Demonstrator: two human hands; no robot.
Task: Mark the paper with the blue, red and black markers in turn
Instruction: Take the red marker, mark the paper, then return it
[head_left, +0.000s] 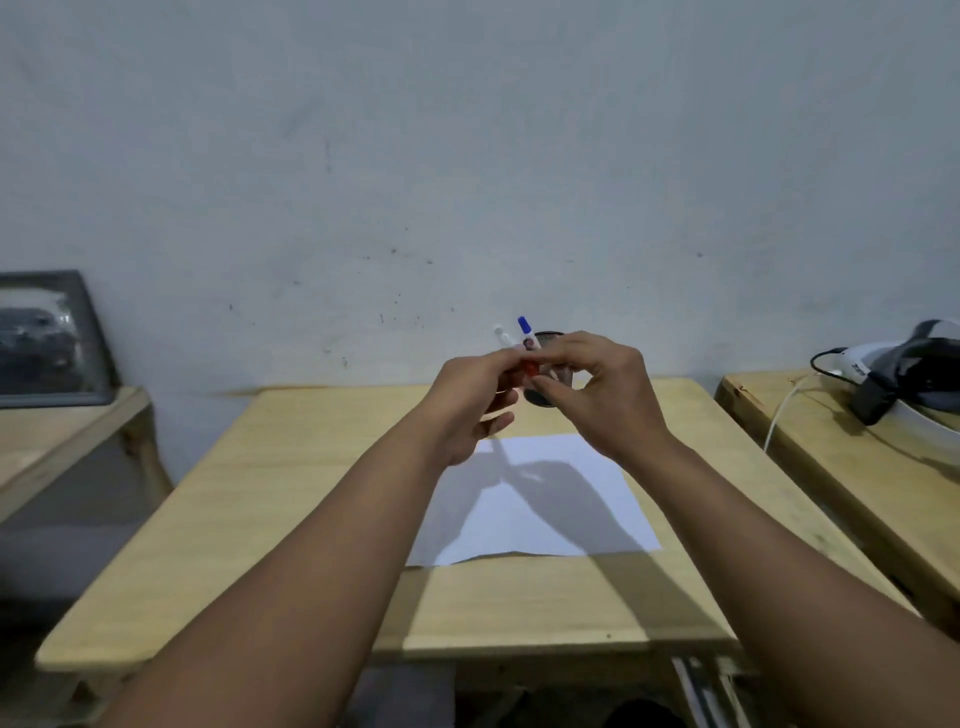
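Markers, one with a blue cap (524, 325) and one showing red (530, 368), sit pinched between your left hand (470, 402) and right hand (597, 387), raised above the white paper (540, 514) on the table (291, 499).

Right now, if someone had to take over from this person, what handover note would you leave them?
Left hand: shut on a white-barrelled marker, raised over the table.
Right hand: fingertips pinching a red piece at that marker, probably its cap.
Blue marker: capped, standing in the dark pen cup behind the hands.
Black marker: not visible.
Paper: flat mid-table, no marks visible; part lies in shadow.
Done: cannot confirm any colour.
Left: uncap and mark with red, check blue, then black.
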